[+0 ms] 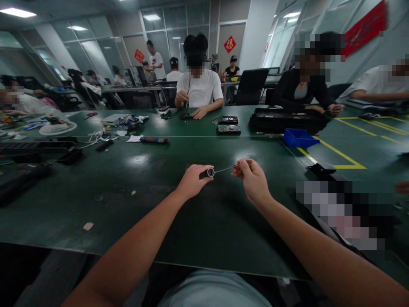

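Observation:
Over the green table, my left hand [193, 181] is closed around a small black cylinder with a silver ring [210, 172] at its open end, which faces me. To its right, my right hand [252, 179] is closed in a pinch on a thin metal rod [223, 169]. The rod's far tip reaches the cylinder's ringed end; whether it goes inside cannot be made out. My fingers cover the rod's other end, so its exact kind is hidden.
A screwdriver-like tool [155, 140] lies beyond my left hand. Circuit boards [228, 129] sit near a co-worker [200, 87] opposite. A blue tray [300, 137] and a long black housing [287, 120] are at the far right. Parts and cables clutter the left side.

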A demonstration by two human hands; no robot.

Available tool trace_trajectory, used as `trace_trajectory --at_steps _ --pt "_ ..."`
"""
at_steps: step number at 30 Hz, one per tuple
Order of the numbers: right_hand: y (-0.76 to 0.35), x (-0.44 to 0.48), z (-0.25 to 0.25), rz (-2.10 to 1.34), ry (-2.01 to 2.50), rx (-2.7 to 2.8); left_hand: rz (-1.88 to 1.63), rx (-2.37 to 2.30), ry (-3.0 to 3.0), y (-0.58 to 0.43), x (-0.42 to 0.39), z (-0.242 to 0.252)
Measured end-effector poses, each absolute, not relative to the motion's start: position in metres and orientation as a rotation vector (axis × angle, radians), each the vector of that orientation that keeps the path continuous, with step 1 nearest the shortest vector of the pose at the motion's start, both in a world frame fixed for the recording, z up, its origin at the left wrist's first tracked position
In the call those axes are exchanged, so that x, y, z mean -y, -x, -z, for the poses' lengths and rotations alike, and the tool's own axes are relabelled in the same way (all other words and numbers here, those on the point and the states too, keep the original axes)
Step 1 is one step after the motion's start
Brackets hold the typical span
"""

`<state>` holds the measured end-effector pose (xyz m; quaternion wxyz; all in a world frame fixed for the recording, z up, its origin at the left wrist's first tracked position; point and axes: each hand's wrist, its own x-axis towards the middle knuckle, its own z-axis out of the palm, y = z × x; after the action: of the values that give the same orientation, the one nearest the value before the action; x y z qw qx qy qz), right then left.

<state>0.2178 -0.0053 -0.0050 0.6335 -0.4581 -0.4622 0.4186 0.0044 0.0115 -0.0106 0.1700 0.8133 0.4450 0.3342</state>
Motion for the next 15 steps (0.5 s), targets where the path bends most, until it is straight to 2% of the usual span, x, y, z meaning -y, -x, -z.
trace_trajectory --at_steps 6,15 --pt "-0.2171 0.0116 0.0015 -0.779 1.083 1.314 -0.957 -1.272 -2.289 -0.0055 -0.0092 0.0101" --pt "-0.2158 0.0161 -0.0040 -0.723 1.087 1.394 -0.933 -1.273 -2.301 -0.0061 -0.0082 0.0084"
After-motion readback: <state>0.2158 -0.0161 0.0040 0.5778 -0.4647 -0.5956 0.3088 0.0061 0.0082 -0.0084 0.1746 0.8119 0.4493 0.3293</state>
